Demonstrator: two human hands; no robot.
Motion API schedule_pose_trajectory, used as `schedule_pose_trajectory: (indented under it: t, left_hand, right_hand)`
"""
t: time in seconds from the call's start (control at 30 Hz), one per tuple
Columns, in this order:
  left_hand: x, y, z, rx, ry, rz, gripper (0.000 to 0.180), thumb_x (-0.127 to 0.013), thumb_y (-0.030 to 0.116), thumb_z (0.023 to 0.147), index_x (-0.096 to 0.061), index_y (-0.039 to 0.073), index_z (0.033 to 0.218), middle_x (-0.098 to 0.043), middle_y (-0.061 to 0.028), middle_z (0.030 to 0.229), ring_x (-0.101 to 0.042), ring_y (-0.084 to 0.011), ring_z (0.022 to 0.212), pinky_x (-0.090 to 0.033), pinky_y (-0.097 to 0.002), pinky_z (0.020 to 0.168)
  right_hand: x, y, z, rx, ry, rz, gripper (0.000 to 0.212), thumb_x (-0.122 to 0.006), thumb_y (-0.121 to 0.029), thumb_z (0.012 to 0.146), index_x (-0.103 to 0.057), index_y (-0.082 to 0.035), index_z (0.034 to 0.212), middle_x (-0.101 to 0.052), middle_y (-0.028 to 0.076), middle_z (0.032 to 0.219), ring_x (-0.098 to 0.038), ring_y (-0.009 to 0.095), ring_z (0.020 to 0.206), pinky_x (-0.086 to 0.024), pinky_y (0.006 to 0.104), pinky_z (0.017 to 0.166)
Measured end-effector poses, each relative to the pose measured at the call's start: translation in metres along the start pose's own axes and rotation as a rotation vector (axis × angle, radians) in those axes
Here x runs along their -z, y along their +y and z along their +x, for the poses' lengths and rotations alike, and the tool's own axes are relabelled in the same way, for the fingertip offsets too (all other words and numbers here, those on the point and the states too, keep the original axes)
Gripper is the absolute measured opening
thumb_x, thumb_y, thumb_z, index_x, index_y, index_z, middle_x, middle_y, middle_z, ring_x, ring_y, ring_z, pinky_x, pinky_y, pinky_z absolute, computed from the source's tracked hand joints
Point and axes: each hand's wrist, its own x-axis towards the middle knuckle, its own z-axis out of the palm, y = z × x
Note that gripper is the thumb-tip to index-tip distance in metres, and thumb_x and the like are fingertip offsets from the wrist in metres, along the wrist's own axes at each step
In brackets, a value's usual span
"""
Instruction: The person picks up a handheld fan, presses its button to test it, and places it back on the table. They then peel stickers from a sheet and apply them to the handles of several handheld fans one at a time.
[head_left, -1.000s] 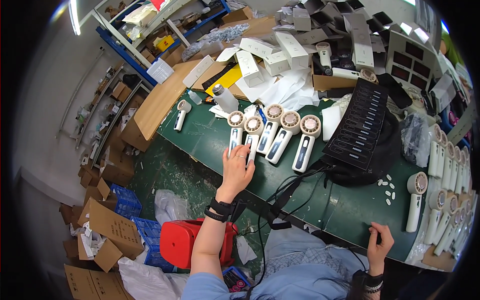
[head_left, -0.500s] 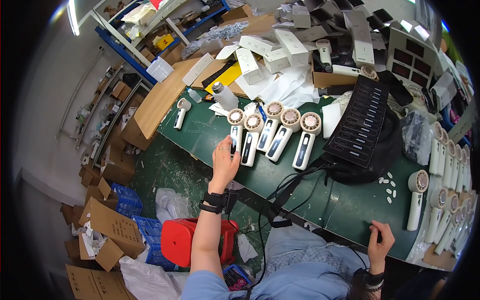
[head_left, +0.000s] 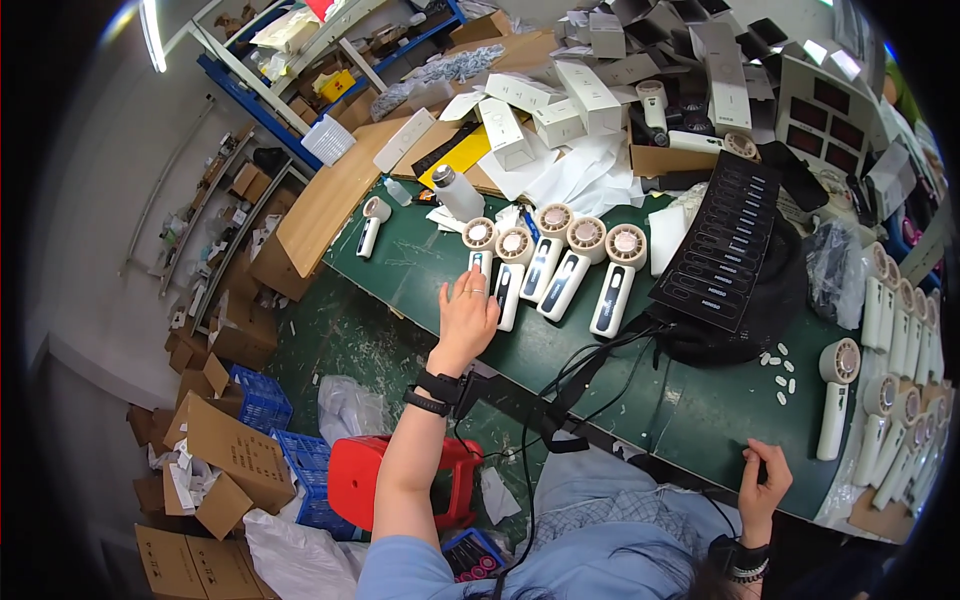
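Note:
White handheld fans with beige round heads lie in a row on the green table (head_left: pixel 610 400). My left hand (head_left: pixel 468 318) rests over the handle of the leftmost fan (head_left: pixel 480 234), its fingers stretched forward onto the front of the handle and hiding most of it. Close beside it lies a second fan (head_left: pixel 508 290), and others, such as the rightmost fan (head_left: pixel 612 300), continue the row. At the table's near edge on the right, my right hand (head_left: pixel 765 480) is raised with loosely bent fingers apart, holding nothing.
A lone fan (head_left: pixel 371 228) lies at the left, near a white bottle (head_left: pixel 458 193). A black sheet of labels (head_left: pixel 722 240) covers a black bag. Small white pieces (head_left: pixel 780 372) and another fan (head_left: pixel 836 400) lie to the right. A red stool (head_left: pixel 365 480) stands below.
My left hand has shifted slightly right and now covers more of the leftmost fan's handle. The view has tilted a little. My right hand stays about where it was.

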Motion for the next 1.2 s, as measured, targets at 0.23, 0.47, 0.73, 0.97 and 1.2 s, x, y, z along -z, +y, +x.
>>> schedule_pose_trajectory:
  t: [0.23,0.47,0.73,0.97,1.2]
  left_hand:
    - [0.009,0.025,-0.014,-0.046,0.163,-0.223,0.046,-0.058,0.012,0.084,-0.046,-0.003,0.126,-0.048,-0.0216,0.137,-0.044,-0.038,0.127,-0.033,-0.0483,0.107]
    - [0.049,0.115,-0.042,-0.289,0.233,-0.496,0.043,-0.063,0.007,0.079,-0.052,0.001,0.12,-0.051,-0.0197,0.131,-0.049,-0.0387,0.12,-0.039,-0.0458,0.102]
    - [0.036,0.179,-0.068,-0.344,0.329,-0.761,0.037,-0.065,0.005,0.078,-0.055,0.004,0.113,-0.054,-0.0172,0.128,-0.054,-0.0361,0.115,-0.046,-0.0425,0.096]
    - [0.033,0.189,-0.089,-0.343,0.333,-0.818,0.025,-0.064,0.006,0.077,-0.059,0.003,0.102,-0.062,-0.0139,0.111,-0.062,-0.0334,0.1,-0.052,-0.0403,0.085]
    - [0.035,0.199,-0.082,-0.433,0.326,-0.886,0.023,-0.065,0.005,0.076,-0.059,0.003,0.098,-0.064,-0.0106,0.104,-0.062,-0.0307,0.095,-0.052,-0.0394,0.079]
  right_hand:
    - [0.003,0.007,0.001,0.047,-0.001,0.011,0.013,-0.054,0.003,0.089,-0.065,0.002,0.097,-0.061,0.009,0.077,-0.059,0.018,0.07,-0.045,0.0266,0.065]
    - [0.017,0.008,0.0,0.047,0.137,-0.019,0.023,-0.053,0.003,0.091,-0.061,0.001,0.113,-0.061,0.012,0.108,-0.06,0.018,0.091,-0.047,0.0269,0.079]
    - [0.083,0.048,0.009,-0.002,0.413,-0.376,0.054,-0.059,-0.006,0.086,-0.043,0.001,0.138,-0.046,0.02,0.137,-0.042,0.031,0.129,-0.034,0.0393,0.105]
    - [0.084,0.074,0.01,-0.123,0.146,-0.574,0.077,-0.072,-0.011,0.076,-0.035,0.002,0.142,-0.039,0.021,0.144,-0.034,0.036,0.137,-0.024,0.0435,0.115]
    - [0.074,0.056,0.02,-0.077,0.118,-0.451,0.078,-0.072,-0.009,0.073,-0.036,0.0,0.142,-0.042,0.024,0.138,-0.04,0.041,0.13,-0.032,0.0452,0.109]
